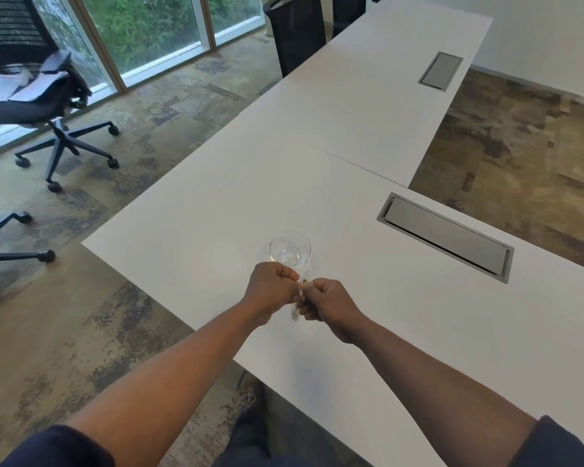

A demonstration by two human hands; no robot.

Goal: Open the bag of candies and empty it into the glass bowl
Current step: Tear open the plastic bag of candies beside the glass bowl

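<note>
A small clear glass bowl (290,249) stands on the white table (216,210), with nothing visible inside it. Just in front of the bowl, my left hand (272,288) and my right hand (331,306) are both closed on a small transparent bag of candies (300,291) held between them above the table. Only a thin strip of the bag shows between my fists; its contents are mostly hidden. The hands nearly touch each other.
A grey cable hatch (445,235) is set into the table to the right, another hatch (440,71) farther back. Black office chairs (44,96) stand on the carpet to the left, and the table's front-left edge runs close to my forearms.
</note>
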